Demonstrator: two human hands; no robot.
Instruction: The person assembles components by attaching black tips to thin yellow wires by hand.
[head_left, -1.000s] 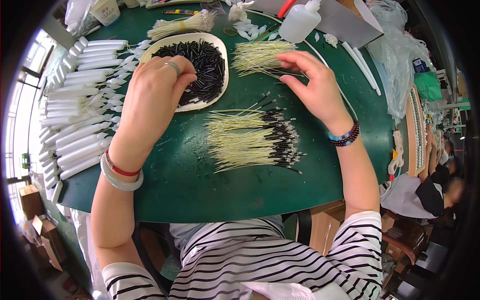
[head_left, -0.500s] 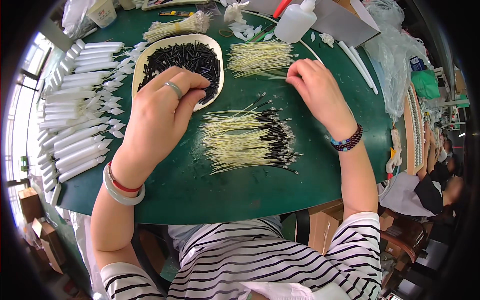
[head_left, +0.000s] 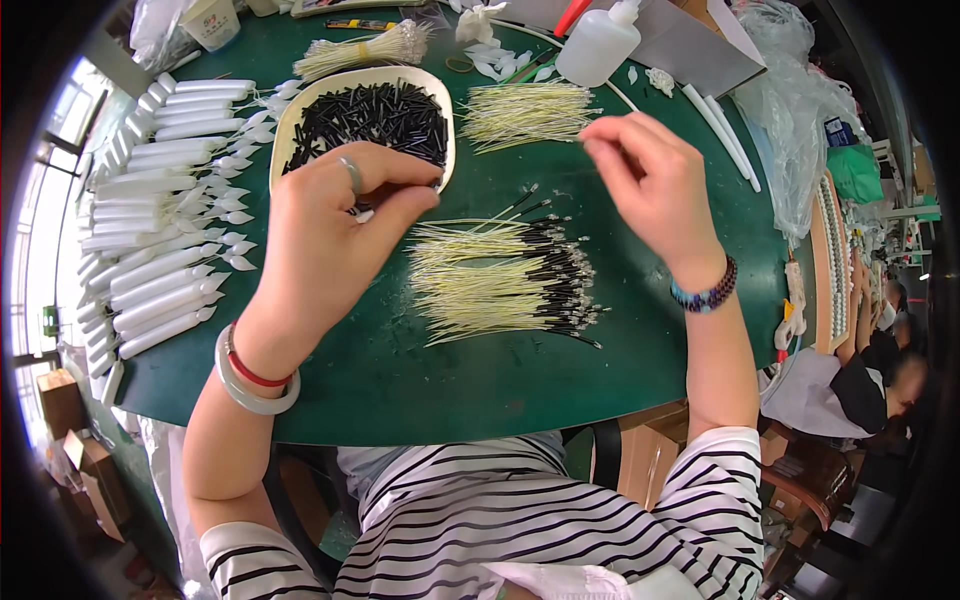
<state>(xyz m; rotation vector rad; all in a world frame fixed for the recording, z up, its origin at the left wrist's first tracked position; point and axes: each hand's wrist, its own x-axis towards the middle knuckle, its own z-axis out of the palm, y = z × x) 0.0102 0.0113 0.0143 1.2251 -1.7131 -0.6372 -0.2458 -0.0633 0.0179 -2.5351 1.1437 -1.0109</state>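
Observation:
My left hand (head_left: 345, 215) is over the near right edge of a cream bowl (head_left: 277, 150). Its thumb and forefinger are pinched, with a small dark bit at the tips that looks like one of the short black tubes (head_left: 375, 110) filling the bowl. My right hand (head_left: 655, 185) is closed, fingertips together beside the right end of a bunch of pale yellow wires (head_left: 525, 112); what they hold, if anything, is hidden. Between and below both hands lies a pile of wires (head_left: 475, 280) with black sleeves and small clear tips on their right ends.
White candle-shaped pieces (head_left: 160, 260) with flame tips line the left side. A bound wire bundle (head_left: 365, 50), a white squeeze bottle (head_left: 600, 45) and a grey box (head_left: 700, 45) stand at the back. White tubes (head_left: 735, 150) and plastic bags (head_left: 790, 130) are at the right.
My left hand has moved slightly right along the bowl's edge, still pinched. My right hand has shifted slightly right, its fingertips staying near the wires' ends. The wire pile looks the same.

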